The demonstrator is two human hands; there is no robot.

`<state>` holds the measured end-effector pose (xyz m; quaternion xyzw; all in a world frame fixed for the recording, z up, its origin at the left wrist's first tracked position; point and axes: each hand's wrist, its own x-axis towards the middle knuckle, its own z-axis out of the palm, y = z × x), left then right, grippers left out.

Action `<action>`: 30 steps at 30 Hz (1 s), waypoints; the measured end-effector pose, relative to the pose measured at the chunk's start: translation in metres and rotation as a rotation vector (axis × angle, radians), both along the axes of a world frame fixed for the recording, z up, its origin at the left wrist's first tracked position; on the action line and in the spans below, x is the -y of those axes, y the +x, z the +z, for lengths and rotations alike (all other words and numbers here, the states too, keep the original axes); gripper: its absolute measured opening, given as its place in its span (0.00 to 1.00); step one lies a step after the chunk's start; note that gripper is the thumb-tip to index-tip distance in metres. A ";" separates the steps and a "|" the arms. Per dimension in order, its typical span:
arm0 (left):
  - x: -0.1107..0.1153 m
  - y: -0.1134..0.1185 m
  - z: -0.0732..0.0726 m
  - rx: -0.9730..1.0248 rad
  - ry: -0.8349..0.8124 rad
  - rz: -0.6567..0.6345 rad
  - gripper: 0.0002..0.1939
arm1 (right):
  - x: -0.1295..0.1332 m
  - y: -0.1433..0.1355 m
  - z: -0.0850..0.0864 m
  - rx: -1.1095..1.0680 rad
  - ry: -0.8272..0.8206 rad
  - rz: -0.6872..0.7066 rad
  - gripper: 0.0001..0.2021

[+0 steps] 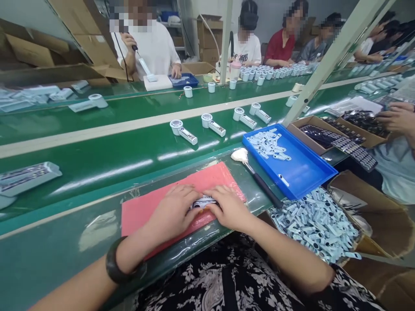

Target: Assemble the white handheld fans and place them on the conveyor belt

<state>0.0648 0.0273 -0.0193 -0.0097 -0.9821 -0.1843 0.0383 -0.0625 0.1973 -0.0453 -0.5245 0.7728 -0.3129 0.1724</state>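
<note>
My left hand and my right hand meet over a pink foam pad on the bench. Between them they press a small light-blue and dark plastic piece, apparently part of a handheld fan; my fingers cover most of it. Both thumbs lie along its near side, with the other fingers curled over the far side. To the right of the pad rests a mallet with a white head and black handle.
Several fan units lie on the green conveyor belt ahead. Right of me are a blue tray with small light-blue covers and a box heaped with more covers. Co-workers sit across the belt; another person's hands are at far right.
</note>
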 end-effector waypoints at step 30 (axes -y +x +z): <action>0.197 -0.127 0.016 0.025 -0.549 0.279 0.28 | -0.127 -0.146 0.018 -0.167 0.414 -0.770 0.14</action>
